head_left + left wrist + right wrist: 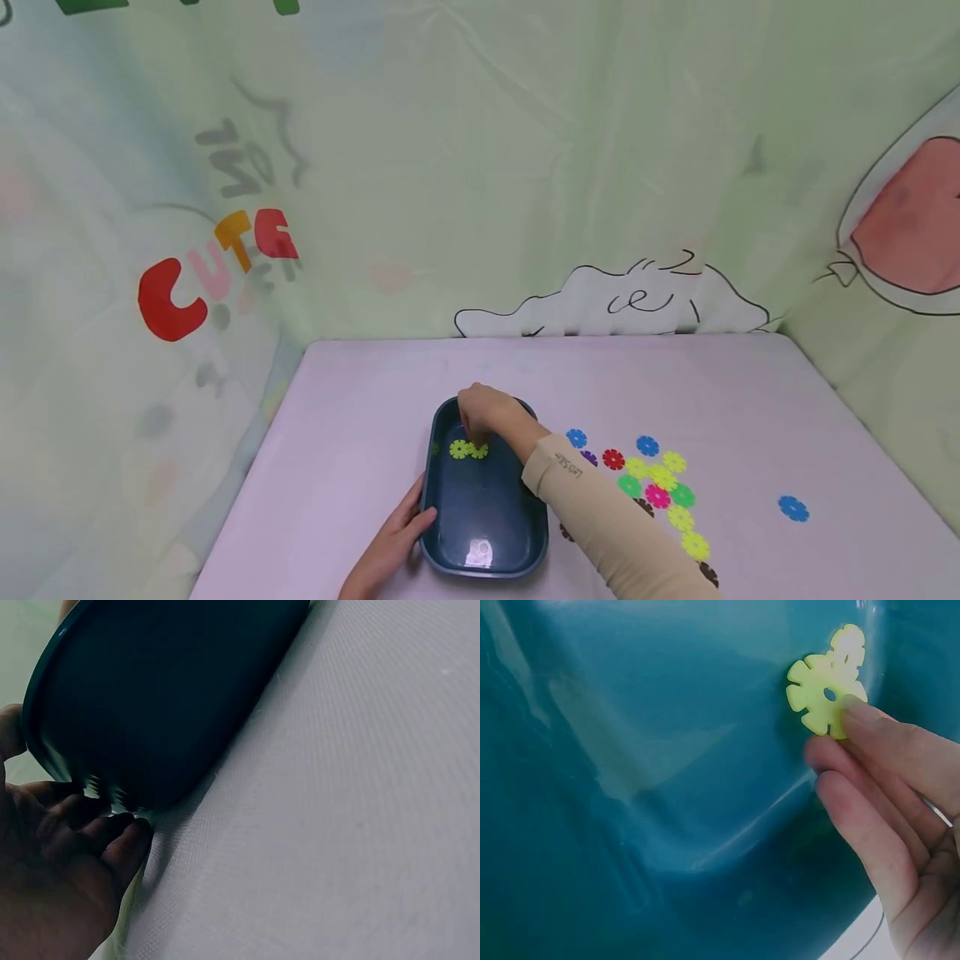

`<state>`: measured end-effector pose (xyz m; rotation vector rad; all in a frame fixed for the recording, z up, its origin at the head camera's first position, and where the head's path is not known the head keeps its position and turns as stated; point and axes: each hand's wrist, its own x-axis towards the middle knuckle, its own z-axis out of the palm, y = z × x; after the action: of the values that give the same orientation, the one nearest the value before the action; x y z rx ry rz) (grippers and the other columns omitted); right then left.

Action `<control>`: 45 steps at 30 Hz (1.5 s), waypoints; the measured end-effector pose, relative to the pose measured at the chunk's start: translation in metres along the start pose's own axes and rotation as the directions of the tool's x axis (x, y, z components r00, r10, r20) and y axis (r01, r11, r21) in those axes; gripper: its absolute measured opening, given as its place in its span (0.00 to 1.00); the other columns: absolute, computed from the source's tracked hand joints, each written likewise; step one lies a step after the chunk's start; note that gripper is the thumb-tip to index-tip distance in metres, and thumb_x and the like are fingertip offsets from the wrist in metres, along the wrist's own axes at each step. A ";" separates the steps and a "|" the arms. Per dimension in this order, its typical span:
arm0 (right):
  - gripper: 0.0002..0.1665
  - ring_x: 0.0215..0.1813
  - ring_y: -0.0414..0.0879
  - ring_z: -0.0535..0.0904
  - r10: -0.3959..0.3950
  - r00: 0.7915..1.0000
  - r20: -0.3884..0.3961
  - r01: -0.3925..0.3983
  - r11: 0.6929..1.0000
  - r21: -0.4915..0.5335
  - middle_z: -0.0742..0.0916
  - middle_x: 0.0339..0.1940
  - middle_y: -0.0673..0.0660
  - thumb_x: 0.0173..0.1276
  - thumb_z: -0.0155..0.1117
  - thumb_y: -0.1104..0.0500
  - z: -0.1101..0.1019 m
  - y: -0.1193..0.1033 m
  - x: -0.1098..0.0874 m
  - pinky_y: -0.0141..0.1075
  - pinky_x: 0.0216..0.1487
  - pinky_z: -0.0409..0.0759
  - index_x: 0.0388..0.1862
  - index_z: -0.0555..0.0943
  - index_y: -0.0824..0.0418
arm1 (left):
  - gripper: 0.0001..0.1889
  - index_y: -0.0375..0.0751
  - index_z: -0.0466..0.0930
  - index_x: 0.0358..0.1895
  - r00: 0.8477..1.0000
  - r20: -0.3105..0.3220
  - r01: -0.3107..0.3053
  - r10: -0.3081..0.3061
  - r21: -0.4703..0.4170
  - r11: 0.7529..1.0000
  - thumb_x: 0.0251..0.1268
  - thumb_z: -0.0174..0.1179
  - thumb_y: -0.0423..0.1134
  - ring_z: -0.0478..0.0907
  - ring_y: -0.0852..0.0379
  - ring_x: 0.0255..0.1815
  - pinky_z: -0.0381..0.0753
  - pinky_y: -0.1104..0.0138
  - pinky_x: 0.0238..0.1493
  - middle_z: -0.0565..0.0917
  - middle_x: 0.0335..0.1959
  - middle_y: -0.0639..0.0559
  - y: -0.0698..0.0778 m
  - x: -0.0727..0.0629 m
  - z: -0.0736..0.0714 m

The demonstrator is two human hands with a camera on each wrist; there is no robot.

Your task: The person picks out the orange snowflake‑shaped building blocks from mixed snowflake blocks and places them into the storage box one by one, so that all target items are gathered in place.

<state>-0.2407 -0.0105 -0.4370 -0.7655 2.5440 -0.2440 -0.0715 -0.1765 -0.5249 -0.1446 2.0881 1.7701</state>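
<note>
A dark blue tray lies on the table, with my left hand holding its left side. The thumb is at the rim and the fingers rest against the outer wall, as the left wrist view shows. Reaching inside the tray's far part, my right hand pinches a yellow flower-shaped plastic disc between thumb and fingers. A second yellow disc adjoins it on the left; whether the two are interlocked I cannot tell.
Right of the tray, several flower-shaped discs in yellow, green, blue, red, pink and dark colours lie scattered on the pale table. A blue disc lies apart, farther right. My right forearm covers part of the table. A printed curtain hangs behind.
</note>
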 end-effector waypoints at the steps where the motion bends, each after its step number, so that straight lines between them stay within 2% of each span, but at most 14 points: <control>1: 0.09 0.22 0.42 0.79 0.008 1.000 0.001 -0.008 1.000 -0.003 0.84 0.20 0.50 0.51 0.76 0.68 0.000 0.000 0.000 0.30 0.24 0.80 0.21 0.84 0.57 | 0.39 0.46 0.44 0.79 1.000 0.003 -0.005 0.005 0.000 1.000 0.74 0.48 0.57 0.41 0.34 0.80 0.50 0.39 0.75 0.44 0.80 0.39 0.000 0.000 0.000; 8: 0.10 0.21 0.41 0.73 0.057 0.998 -0.010 -0.058 0.995 -0.077 0.82 0.19 0.51 0.54 0.73 0.69 -0.001 0.001 -0.001 0.30 0.21 0.75 0.22 0.82 0.58 | 0.38 0.46 0.45 0.79 1.000 0.000 -0.019 0.019 0.014 1.000 0.74 0.49 0.56 0.42 0.34 0.80 0.50 0.39 0.75 0.45 0.80 0.40 0.002 0.000 0.002; 19: 0.09 0.20 0.42 0.77 0.068 0.998 -0.020 -0.069 0.991 -0.111 0.84 0.21 0.52 0.53 0.75 0.69 0.003 0.002 0.003 0.31 0.24 0.80 0.23 0.83 0.59 | 0.37 0.46 0.45 0.79 0.999 0.009 -0.049 0.049 0.026 0.998 0.75 0.48 0.54 0.42 0.36 0.80 0.48 0.40 0.75 0.46 0.80 0.41 0.004 0.000 0.002; 31: 0.10 0.23 0.42 0.70 0.034 0.998 -0.052 -0.042 0.984 -0.172 0.79 0.19 0.50 0.56 0.72 0.67 0.008 0.001 0.004 0.31 0.23 0.71 0.22 0.80 0.57 | 0.38 0.48 0.45 0.79 1.000 -0.014 0.002 -0.001 0.049 0.999 0.74 0.46 0.59 0.42 0.35 0.79 0.50 0.38 0.74 0.46 0.80 0.41 0.002 0.001 0.003; 38: 0.08 0.26 0.41 0.73 0.018 0.998 -0.061 -0.028 0.986 -0.166 0.83 0.24 0.51 0.54 0.75 0.66 0.009 -0.001 0.004 0.32 0.30 0.81 0.24 0.83 0.57 | 0.39 0.48 0.46 0.79 1.000 -0.015 0.016 -0.015 0.043 0.999 0.72 0.48 0.60 0.40 0.35 0.80 0.49 0.38 0.74 0.45 0.80 0.41 0.000 0.000 0.004; 45: 0.09 0.28 0.40 0.79 -0.041 0.994 -0.098 0.027 0.990 -0.135 0.86 0.24 0.48 0.47 0.80 0.65 -0.008 -0.005 -0.005 0.32 0.33 0.83 0.24 0.86 0.56 | 0.40 0.48 0.46 0.79 1.000 -0.022 0.023 -0.022 0.037 0.999 0.72 0.48 0.61 0.41 0.35 0.80 0.50 0.38 0.74 0.45 0.80 0.41 0.000 -0.001 0.002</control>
<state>-0.2390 -0.0115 -0.4270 -0.8681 2.6654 -0.1272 -0.0704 -0.1750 -0.5253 -0.1763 2.1250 1.7223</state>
